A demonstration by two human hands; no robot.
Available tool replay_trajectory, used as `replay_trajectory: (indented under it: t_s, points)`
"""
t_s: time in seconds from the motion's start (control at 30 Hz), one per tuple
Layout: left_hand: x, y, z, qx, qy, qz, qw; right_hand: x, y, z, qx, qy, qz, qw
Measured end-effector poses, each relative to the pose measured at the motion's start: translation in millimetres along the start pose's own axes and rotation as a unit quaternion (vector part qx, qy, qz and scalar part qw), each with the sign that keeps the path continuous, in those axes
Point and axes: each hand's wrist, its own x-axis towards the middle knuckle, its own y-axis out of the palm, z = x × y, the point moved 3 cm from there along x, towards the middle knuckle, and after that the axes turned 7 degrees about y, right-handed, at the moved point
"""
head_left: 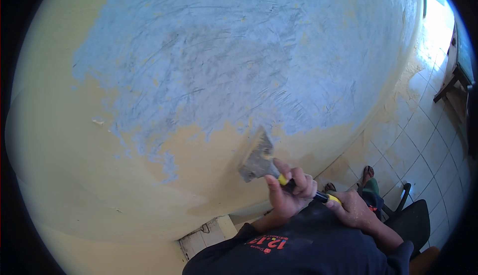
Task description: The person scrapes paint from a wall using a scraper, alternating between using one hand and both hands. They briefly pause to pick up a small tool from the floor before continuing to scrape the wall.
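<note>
A scraper [257,157] with a wide, dusty blade and a black-and-yellow handle points up and left, its blade close over the wall. My left hand [294,189] is closed around the handle just below the blade, thumb stretched alongside. Around the yellow end of the handle my right hand [350,208] is closed, with pale dust on its skin. In front is the wall [209,70], where a large blue-grey scratched patch shows, bordered by cream-yellow paint. Small yellow flecks remain scattered across the patch.
A tiled floor [423,148] with dusty debris along the wall's foot lies to the right. My feet [368,173] stand there. A black chair [409,222] is close by my right side, a wooden-legged piece of furniture [450,83] farther off. Lower left sits a whitish box-like object [204,237].
</note>
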Motion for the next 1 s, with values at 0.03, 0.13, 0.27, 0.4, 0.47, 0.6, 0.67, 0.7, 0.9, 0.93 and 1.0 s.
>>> replay_trajectory:
  t_s: [0.03,0.13,0.27,0.4,0.47,0.6,0.67,0.7,0.9,0.93,1.0]
  points:
    - [-0.8,-5.4,3.8,0.001,0.0,-0.007,1.0,-1.7,1.7,-7.2,0.015,0.024,0.001,1.0]
    - [0.1,-13.0,8.3,0.008,-0.041,-0.017,0.999,2.0,2.9,-9.8,0.014,0.058,0.019,0.998]
    - [14.2,1.7,-12.3,0.02,-0.02,-0.013,1.0,13.1,1.9,15.1,0.029,0.034,0.043,0.998]
    - [23.9,20.0,-39.5,-0.002,0.052,0.0,0.999,17.6,-6.2,44.9,-0.001,-0.008,0.055,0.998]
    - [19.4,12.5,-36.8,0.001,0.05,0.032,0.998,15.7,-7.6,42.2,-0.044,-0.024,0.039,0.998]
    - [-4.8,-4.1,3.3,-0.005,0.018,0.004,1.0,2.4,-5.1,-4.9,-0.017,0.0,0.017,1.0]
    - [-16.7,-20.5,28.7,-0.031,-0.042,-0.017,0.998,-2.5,-1.9,-30.3,-0.001,0.038,0.018,0.999]
    - [-19.2,-27.6,36.9,-0.032,-0.043,-0.022,0.998,-2.4,-0.8,-42.7,-0.004,0.057,0.012,0.998]
    - [-17.8,-42.9,46.0,0.002,-0.056,-0.028,0.998,10.7,0.6,-55.5,-0.005,0.064,-0.004,0.998]
    - [-14.4,-41.1,40.9,0.008,-0.045,-0.026,0.999,14.4,0.3,-54.1,-0.016,0.035,-0.009,0.999]
    - [-8.5,-34.9,27.8,0.018,-0.031,-0.03,0.999,23.1,-3.3,-42.6,-0.016,0.035,0.02,0.999]
